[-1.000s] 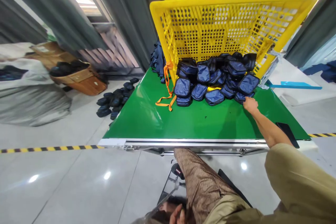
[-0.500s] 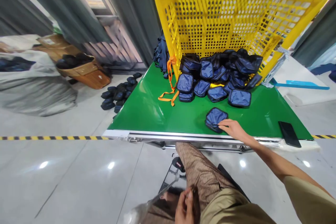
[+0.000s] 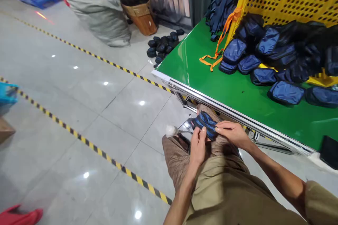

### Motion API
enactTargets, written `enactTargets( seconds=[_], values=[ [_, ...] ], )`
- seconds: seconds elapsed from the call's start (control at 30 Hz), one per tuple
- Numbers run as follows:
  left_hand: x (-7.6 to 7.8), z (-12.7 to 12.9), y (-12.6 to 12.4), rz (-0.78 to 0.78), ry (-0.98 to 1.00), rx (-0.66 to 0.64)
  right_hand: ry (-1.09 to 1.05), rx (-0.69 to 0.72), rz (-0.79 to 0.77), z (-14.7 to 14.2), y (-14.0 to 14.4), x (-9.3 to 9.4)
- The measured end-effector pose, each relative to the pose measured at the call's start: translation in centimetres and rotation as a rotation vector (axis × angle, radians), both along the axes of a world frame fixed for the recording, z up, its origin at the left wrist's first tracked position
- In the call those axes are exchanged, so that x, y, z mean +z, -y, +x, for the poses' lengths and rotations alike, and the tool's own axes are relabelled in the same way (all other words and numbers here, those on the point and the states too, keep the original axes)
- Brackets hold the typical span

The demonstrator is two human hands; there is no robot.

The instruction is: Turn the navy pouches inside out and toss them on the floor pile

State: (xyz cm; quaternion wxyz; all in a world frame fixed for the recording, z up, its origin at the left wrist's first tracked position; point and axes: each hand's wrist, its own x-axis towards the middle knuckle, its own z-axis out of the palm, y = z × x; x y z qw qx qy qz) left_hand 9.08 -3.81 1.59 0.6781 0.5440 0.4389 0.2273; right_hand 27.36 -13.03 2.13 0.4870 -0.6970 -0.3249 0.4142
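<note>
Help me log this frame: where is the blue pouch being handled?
The blue pouch is low-centre, held between left hand and right hand, just below the green table's edge.

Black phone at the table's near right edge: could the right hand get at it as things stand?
Probably yes, once freed. The black phone lies uncovered on the green table, but the right hand and left hand both grip a blue pouch.

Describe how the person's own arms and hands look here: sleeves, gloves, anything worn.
Both hands, left hand and right hand, are bare, no gloves. No rings or watch are visible. The forearms are uncovered; a short khaki sleeve covers the right upper arm.
</note>
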Motion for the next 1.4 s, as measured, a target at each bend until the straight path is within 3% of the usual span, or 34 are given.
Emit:
enactTargets(
  seconds=[0.17, 0.27, 0.33, 0.47, 0.57, 0.67, 0.77, 0.83, 0.9, 1.0, 1.1, 1.17, 1.27, 1.4],
  values=[
    [-0.2, -1.0, 0.6, 0.177, -0.170, -0.103, 0.321, 0.036, -0.142, -3.0, -1.0, 0.1],
    [-0.3, -1.3, 1.4, 0.208, -0.199, -0.092, 0.430, 0.099, -0.106, -3.5, -1.8, 0.1],
    [-0.4, -1.6, 1.9, 0.242, -0.216, -0.050, 0.417, 0.071, -0.075, -2.9, -2.2, -0.4],
    [-0.7, -2.5, 2.4, 0.441, -0.187, 0.039, 0.398, -0.179, -0.092, 0.7, -2.6, -2.0],
    [-1.0, -2.6, 2.2, 0.634, -0.081, -0.019, 0.395, -0.140, -0.131, 2.5, -2.4, -2.4],
    [-0.7, -2.3, 1.7, 0.750, -0.012, -0.097, 0.420, -0.032, -0.144, 1.6, -2.5, -1.4],
    [0.4, -2.8, 1.4, 0.728, 0.071, -0.178, 0.409, -0.156, -0.100, -1.1, -3.4, 0.9],
    [1.3, -3.8, 1.4, 0.614, 0.107, -0.169, 0.383, -0.247, -0.032, -3.1, -4.3, 2.8],
    [2.2, -5.1, 1.8, 0.432, 0.129, -0.021, 0.399, -0.215, 0.046, -5.0, -5.2, 4.6],
    [3.4, -7.0, 2.3, 0.152, 0.129, 0.416, 0.508, 0.082, 0.210, -8.1, -6.6, 6.1],
    [4.7, -8.2, 2.2, -0.012, 0.154, 0.827, 0.609, 0.365, 0.346, -12.1, -8.2, 5.9],
    [5.3, -8.6, 1.4, -0.040, 0.210, 1.007, 0.626, 0.440, 0.348, -14.9, -9.3, 5.2],
    [4.9, -9.0, -0.7, 0.032, 0.122, 1.133, 0.562, 0.497, 0.309, -17.5, -10.8, 4.4],
    [1.8, -9.9, -4.9, 0.140, -0.229, 1.051, 0.444, 0.514, 0.244, -16.8, -12.6, 4.7]
  ],
)
